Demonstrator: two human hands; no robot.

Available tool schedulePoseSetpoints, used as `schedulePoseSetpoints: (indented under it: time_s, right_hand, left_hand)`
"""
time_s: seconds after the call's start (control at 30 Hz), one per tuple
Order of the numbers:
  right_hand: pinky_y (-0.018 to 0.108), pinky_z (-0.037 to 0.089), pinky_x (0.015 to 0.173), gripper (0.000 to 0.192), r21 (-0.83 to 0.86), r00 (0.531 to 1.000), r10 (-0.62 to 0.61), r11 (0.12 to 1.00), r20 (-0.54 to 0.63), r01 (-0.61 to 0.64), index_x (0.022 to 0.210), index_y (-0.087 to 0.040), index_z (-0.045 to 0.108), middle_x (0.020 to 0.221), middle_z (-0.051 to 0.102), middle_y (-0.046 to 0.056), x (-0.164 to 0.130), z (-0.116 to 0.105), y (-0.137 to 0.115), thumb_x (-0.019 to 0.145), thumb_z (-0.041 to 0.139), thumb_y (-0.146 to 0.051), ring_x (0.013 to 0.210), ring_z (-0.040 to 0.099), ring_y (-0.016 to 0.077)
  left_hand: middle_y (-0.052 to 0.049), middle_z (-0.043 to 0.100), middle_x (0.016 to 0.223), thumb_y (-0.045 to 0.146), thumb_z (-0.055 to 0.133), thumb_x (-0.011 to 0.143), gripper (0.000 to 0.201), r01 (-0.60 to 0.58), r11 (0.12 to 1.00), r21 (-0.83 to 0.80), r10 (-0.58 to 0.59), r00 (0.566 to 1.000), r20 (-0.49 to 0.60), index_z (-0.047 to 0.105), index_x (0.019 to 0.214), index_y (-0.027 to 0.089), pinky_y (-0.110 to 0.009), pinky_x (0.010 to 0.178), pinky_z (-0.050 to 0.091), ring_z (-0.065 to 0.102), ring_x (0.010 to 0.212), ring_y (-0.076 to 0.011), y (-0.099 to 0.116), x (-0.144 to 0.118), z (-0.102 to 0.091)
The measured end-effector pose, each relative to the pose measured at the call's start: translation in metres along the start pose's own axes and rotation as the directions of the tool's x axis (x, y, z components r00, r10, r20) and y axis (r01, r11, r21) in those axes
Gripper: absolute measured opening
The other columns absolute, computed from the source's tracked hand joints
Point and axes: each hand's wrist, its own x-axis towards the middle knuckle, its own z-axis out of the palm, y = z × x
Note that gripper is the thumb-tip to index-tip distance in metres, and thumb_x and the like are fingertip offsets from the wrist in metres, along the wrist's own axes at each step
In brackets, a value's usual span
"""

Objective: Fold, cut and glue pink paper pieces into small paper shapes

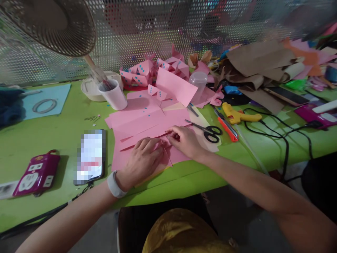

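Pink paper sheets [142, 121] lie spread on the green table [52, 137]. My left hand [143, 160] presses flat on the nearest pink sheet, fingers together. My right hand [184, 140] rests beside it, fingertips pinching a fold of the same sheet near its crease. Black-handled scissors [207, 131] lie just right of my right hand, untouched.
A phone [91, 156] and a magenta power strip [37, 174] lie left. A white cup [114, 94], a fan base [93, 88], folded pink paper pieces [147, 72], a yellow glue gun [237, 114] with black cable, an orange cutter [226, 126] and brown paper [258, 59] crowd the back and right.
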Motion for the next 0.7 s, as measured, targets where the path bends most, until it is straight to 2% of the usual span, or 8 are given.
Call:
schedulePoseSetpoints:
  time_s: [0.27, 0.53, 0.7]
  right_hand:
    - [0.03, 0.044, 0.074, 0.017, -0.032, 1.0, -0.001, 0.999, 0.013, 0.001, 0.1, -0.019, 0.065, 0.081, 0.069, 0.003, -0.0002, -0.0007, -0.0009, 0.085, 0.058, -0.016, 0.078, 0.061, 0.0174]
    - [0.032, 0.044, 0.076, 0.019, -0.035, 1.0, -0.003, 0.999, -0.013, 0.002, 0.102, -0.019, 0.062, 0.077, 0.067, 0.001, -0.0017, 0.0004, -0.001, 0.083, 0.061, -0.016, 0.078, 0.061, 0.0173]
    - [0.032, 0.044, 0.077, 0.018, -0.039, 0.999, -0.007, 0.999, -0.033, 0.005, 0.099, -0.019, 0.062, 0.077, 0.066, 0.001, -0.0016, 0.0018, 0.0004, 0.082, 0.062, -0.014, 0.078, 0.06, 0.017]
  left_hand:
    - [-0.011, 0.063, 0.116, 0.03, 0.047, 0.096, 0.03, 0.024, 0.996, -0.091, -0.022, 0.999, 0.025, 0.062, 0.118, 0.018, -0.044, 0.087, 0.051, 0.056, 0.104, -0.0263, 0.0047, 0.003, -0.0047]
    - [-0.01, 0.064, 0.117, 0.034, 0.051, 0.094, 0.033, -0.03, 1.0, 0.011, 0.03, 0.999, 0.013, 0.06, 0.122, 0.018, -0.043, 0.085, 0.052, 0.059, 0.102, -0.0266, 0.0061, 0.0027, -0.0033]
    - [-0.009, 0.064, 0.122, 0.033, 0.051, 0.095, 0.035, -0.041, 0.999, 0.009, 0.041, 0.999, 0.012, 0.058, 0.125, 0.019, -0.042, 0.087, 0.052, 0.06, 0.107, -0.0262, 0.0055, 0.0008, -0.0006]
